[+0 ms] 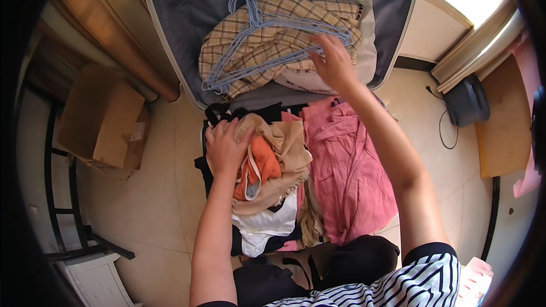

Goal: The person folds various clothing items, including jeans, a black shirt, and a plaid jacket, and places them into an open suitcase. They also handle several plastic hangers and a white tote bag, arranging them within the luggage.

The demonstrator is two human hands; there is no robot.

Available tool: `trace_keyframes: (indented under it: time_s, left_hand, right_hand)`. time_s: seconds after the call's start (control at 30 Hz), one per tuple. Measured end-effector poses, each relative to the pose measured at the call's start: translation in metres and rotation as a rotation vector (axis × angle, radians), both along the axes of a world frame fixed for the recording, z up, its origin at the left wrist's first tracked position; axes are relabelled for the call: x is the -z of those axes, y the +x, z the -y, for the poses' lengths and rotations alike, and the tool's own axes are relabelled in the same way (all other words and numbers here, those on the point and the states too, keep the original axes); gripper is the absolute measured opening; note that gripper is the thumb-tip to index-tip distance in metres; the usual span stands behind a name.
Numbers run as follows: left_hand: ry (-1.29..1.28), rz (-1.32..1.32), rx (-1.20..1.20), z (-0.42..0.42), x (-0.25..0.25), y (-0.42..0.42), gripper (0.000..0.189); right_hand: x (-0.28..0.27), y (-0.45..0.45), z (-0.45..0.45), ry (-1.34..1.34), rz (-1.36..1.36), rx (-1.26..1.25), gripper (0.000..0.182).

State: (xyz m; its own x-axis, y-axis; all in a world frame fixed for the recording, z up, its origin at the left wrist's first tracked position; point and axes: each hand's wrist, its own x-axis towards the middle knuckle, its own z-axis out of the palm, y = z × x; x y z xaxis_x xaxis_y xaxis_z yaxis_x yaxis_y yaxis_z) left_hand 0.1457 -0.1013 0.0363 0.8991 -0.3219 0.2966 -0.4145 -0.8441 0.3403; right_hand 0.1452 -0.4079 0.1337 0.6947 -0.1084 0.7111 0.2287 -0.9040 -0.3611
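My left hand (227, 145) lies flat with spread fingers on a beige garment (286, 136) at the top of a clothes pile. An orange cloth item with pale trim (266, 160) rests beside it. My right hand (332, 62) reaches into the suitcase lid, thumb and fingers apart, at the right end of several blue wire hangers (256, 23); whether it touches them I cannot tell. Beneath the hangers is a plaid cloth (281, 6), partly over a white bag (367, 30) bearing writing. Folded pink ribbed clothing (349, 170) fills the right side of the suitcase base. White garments (268, 217) show under the beige one.
The open suitcase lid (181, 21) stands up at the far side. On the left are an open cardboard box (106, 123), a black metal frame (64, 211) and a white cabinet (100, 279). To the right, a dark bin-like container (467, 100) and a cable (443, 136) are near curtains.
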Motion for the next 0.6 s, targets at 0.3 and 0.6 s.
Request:
trace_keyframes:
  time_s: [0.3, 0.6]
  left_hand:
    - [-0.050, 0.126, 0.000, 0.002, 0.014, -0.001, 0.042]
    - [-0.109, 0.145, -0.002, -0.006, 0.023, 0.005, 0.045]
  right_hand:
    - [-0.005, 0.112, 0.018, -0.592, -0.232, 0.284, 0.031]
    - [-0.069, 0.045, -0.007, -0.056, -0.637, -0.122, 0.045]
